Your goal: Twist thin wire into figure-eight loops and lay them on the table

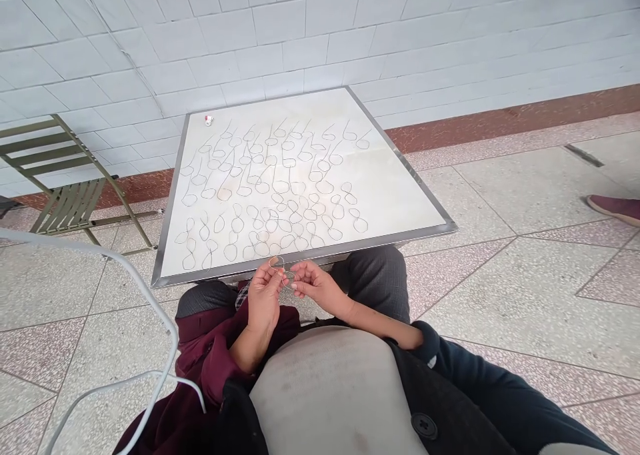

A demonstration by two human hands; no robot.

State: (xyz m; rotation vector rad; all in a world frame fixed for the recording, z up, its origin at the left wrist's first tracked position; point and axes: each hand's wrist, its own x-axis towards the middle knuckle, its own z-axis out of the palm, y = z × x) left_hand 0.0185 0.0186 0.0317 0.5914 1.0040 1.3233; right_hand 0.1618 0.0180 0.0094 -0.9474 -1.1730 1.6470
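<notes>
Just in front of the table's near edge, my left hand (265,290) and my right hand (316,286) pinch a thin wire bent into two loops (283,271), like a figure eight. The fingers of both hands are closed on it, with one loop standing above the left fingertips and the other between the hands. Many similar wire pieces lie in rows on the white table (400,195). Those in the near rows are double loops (232,238). Farther back, single loops with a straight tail (350,134) are spread out.
A small white and red object (209,120) sits at the table's far left corner. A slatted folding chair (70,195) stands to the left, near the tiled wall (280,28). A pale bent tube (165,308) crosses the left foreground. At far right is a person's shoe (615,208).
</notes>
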